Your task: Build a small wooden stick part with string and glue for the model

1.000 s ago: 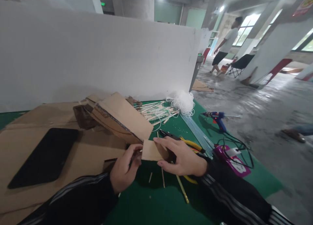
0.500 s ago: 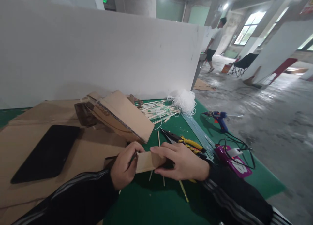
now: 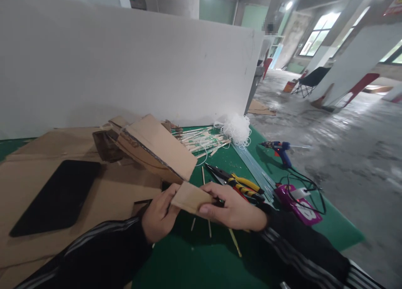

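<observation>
Small cardboard piece [image 3: 189, 198] is held between both hands, just above the green desk [image 3: 176, 259], at the near side of the open cardboard structure [image 3: 160, 144]. Left grip: left hand [image 3: 161, 213] closed on the piece's left end, fingertips partly hidden. Right grip: right hand [image 3: 234, 207] closed on the right end, thumb laid on the near face, other fingers at the far edge. Piece is tilted, broad face up.

Left side of desk: covered by flat cardboard sheets [image 3: 125, 193], with a black flat panel [image 3: 58, 199] laid on top. Cardboard structure is propped at a slant on the sheets' far right part.

Far middle: loose pile of thin wooden sticks [image 3: 204, 141], with a tangle of white string [image 3: 238, 131] heaped at its right end. Clear glue sticks [image 3: 256, 170] are lined up diagonally, near side of the string. Yellow-and-black pliers [image 3: 246, 187] are placed just beyond the right hand, partly covered by it. A single thin stick [image 3: 203, 175] is passed under the hands; a yellowish stick [image 3: 235, 244] is left on the near side of the right hand.

Right edge: blue glue gun [image 3: 282, 152] is set down with a clear stick loaded; purple power strip [image 3: 298, 205] is placed nearer, white plug inserted, black cable looped over it.
</observation>
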Tool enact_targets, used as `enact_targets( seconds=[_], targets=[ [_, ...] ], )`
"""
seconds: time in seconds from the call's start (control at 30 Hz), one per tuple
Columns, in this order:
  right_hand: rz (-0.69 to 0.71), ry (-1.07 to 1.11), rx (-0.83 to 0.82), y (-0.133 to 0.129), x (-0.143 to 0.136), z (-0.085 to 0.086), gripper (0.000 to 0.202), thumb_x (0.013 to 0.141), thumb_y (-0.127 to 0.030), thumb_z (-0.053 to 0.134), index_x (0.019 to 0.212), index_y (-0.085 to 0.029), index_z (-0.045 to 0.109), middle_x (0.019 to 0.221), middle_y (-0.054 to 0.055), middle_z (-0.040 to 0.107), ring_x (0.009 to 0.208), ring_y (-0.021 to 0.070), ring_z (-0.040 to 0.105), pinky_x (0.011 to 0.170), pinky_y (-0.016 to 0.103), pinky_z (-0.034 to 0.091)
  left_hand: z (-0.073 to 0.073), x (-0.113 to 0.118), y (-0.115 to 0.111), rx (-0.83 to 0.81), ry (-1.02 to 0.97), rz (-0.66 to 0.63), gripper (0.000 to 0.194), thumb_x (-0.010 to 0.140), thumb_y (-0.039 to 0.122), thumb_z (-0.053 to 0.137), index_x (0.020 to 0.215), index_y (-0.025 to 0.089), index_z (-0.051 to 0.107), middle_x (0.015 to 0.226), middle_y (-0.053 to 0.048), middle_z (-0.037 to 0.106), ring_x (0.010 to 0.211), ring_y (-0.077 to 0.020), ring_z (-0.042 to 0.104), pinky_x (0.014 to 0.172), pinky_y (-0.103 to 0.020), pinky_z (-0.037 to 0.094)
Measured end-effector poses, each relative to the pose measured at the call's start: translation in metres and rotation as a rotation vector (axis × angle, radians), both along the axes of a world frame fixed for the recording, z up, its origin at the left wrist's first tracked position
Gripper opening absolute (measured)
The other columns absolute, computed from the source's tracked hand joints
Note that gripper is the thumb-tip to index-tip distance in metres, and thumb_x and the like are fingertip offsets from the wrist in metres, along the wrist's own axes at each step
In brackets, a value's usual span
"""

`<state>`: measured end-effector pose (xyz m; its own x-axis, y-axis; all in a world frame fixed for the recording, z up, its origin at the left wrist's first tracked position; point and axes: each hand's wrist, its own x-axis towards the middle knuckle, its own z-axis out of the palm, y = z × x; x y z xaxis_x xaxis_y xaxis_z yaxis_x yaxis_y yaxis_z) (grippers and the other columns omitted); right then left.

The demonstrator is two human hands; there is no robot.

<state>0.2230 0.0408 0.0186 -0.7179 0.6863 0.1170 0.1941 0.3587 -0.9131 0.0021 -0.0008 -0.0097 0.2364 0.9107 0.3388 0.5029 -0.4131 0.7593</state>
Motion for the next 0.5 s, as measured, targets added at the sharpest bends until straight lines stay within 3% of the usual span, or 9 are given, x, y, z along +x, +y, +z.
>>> enact_targets(
  seconds=[0.13,0.23,0.4,0.5],
  targets=[
    [-0.095,0.308,-0.309,0.004,0.001,0.000,0.023,0.088,-0.039,0.061,0.084,-0.017,0.055,0.071,-0.004,0.050,0.060,0.0080,0.044,0.055,0.019,0.035,0.003,0.004,-0.002,-0.110,0.027,0.068,0.021,0.096,0.032,0.034,0.088,0.022,0.050,0.067,0.001,0.056,0.061,-0.0165,0.056,0.062,-0.028,0.043],
    [-0.221,0.427,-0.428,0.009,0.001,0.002,0.024,0.081,-0.034,0.069,0.077,-0.017,0.053,0.068,-0.005,0.049,0.059,0.0073,0.045,0.055,0.018,0.037,0.005,0.005,-0.003,-0.138,0.049,0.059,0.023,0.095,0.034,0.034,0.096,0.021,0.052,0.063,0.003,0.055,0.057,-0.0158,0.055,0.057,-0.026,0.041],
    [-0.344,0.598,-0.565,0.013,0.001,0.001,0.021,0.080,-0.031,0.071,0.090,-0.020,0.055,0.082,-0.003,0.058,0.067,0.0102,0.057,0.060,0.020,0.048,0.005,0.004,-0.003,-0.100,0.172,-0.022,0.025,0.096,0.035,0.035,0.101,0.021,0.055,0.064,0.002,0.057,0.057,-0.0156,0.056,0.058,-0.026,0.040],
    [-0.341,0.637,-0.629,0.015,0.001,-0.001,0.026,0.080,-0.030,0.069,0.101,-0.023,0.055,0.080,-0.002,0.059,0.054,0.0104,0.057,0.042,0.019,0.046,0.004,0.003,-0.002,-0.063,0.232,-0.086,0.026,0.096,0.033,0.034,0.100,0.021,0.056,0.066,0.001,0.059,0.059,-0.0160,0.057,0.058,-0.025,0.039]
  ],
)
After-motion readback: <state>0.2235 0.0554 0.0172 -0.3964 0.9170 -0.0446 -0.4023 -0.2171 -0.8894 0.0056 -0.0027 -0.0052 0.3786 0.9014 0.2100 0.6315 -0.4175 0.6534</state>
